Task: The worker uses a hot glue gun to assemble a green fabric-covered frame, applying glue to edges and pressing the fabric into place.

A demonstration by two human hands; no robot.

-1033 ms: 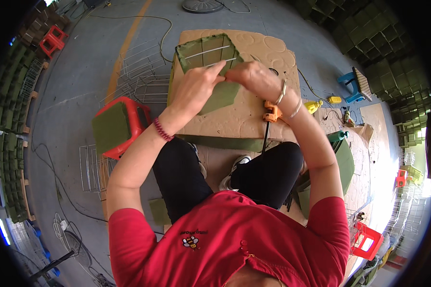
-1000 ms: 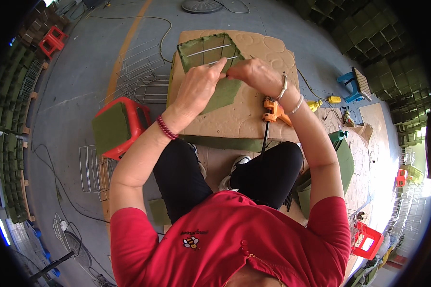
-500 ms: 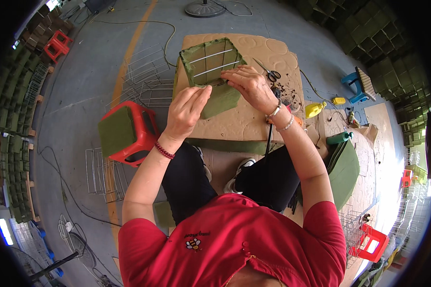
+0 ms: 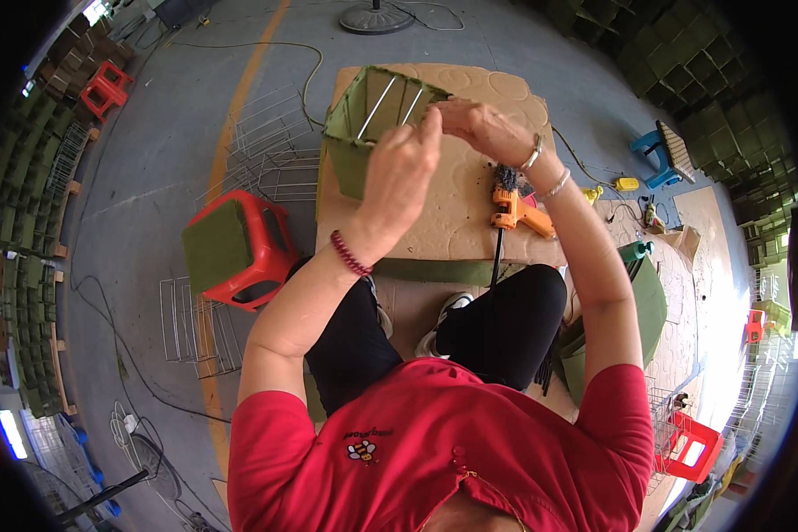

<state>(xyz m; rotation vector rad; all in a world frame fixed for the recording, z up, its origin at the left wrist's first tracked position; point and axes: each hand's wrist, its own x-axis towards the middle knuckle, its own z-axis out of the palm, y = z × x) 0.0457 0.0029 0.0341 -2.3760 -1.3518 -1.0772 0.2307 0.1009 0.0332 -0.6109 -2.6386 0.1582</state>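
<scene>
I see the green box [image 4: 346, 168] has just been turned on the cardboard-topped table [image 4: 443, 226] — half a second ago its pale rods [image 4: 377, 107] ran crosswise; now they slant away from the body. My hands, apart then, have closed in on each other at the box's right side. I take that to mean a different stretch of its rim is now being worked.

My left hand [image 4: 402, 173] is in front of the box, index finger stretched out toward my right hand [image 4: 488, 127], whose fingers lie nearly flat by the rim. I cannot tell whether either one pinches anything — the fingertips overlap there. Right of the box and nearer the body lies the orange glue gun [image 4: 508, 210], untouched.
</scene>
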